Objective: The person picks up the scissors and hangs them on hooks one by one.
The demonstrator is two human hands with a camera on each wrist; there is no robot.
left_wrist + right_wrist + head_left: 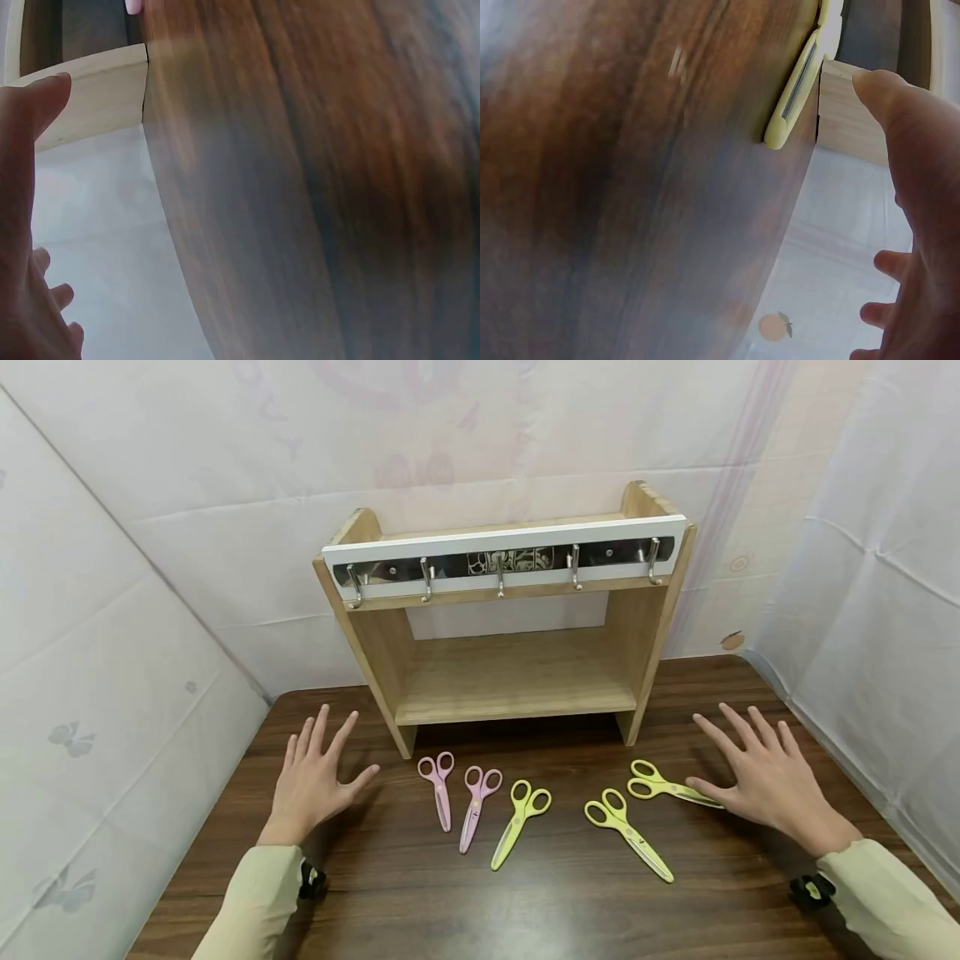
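Observation:
My left hand point(312, 781) is spread over the table's left side with nothing in it, left of the pink scissors point(438, 788). Beside that pair lie a second pair of pink scissors point(476, 807) and yellow scissors point(518, 823). Further right are another pair of yellow scissors point(628, 833) and the rightmost yellow scissors point(667, 786). Fingers spread, my right hand point(768, 777) hovers at the right; its thumb overlaps the tip of the rightmost pair in the head view. In the right wrist view those yellow scissors point(799, 90) lie apart from the thumb.
A wooden shelf point(517, 672) stands at the back of the brown table point(420, 910). Across its upper front runs a white board with a metal strip and several hooks point(501, 575). Pale patterned cloth point(225, 485) hangs behind and on both sides.

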